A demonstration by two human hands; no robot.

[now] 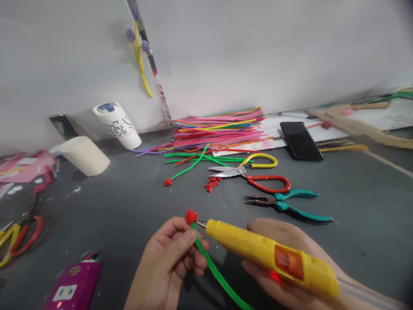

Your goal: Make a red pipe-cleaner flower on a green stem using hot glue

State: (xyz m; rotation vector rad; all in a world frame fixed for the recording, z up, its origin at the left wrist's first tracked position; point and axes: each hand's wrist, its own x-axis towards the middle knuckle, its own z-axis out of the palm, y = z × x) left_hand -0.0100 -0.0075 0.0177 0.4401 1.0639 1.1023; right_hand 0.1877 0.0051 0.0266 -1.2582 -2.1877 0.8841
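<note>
Between thumb and fingers, my left hand pinches a green pipe cleaner just below the red fuzzy bud on its end. My right hand is wrapped round a yellow hot glue gun, with a red light glowing on its underside. The metal nozzle is at the base of the bud; whether it touches cannot be told. Farther back on the grey table lies another green stem with a red bud. Small red clippings lie by the blades of the scissors.
Teal-handled pliers lie right of centre, below a black phone. A pile of coloured pipe cleaners is against the wall. White cups stand at back left. A purple power strip and a second pair of scissors are at left.
</note>
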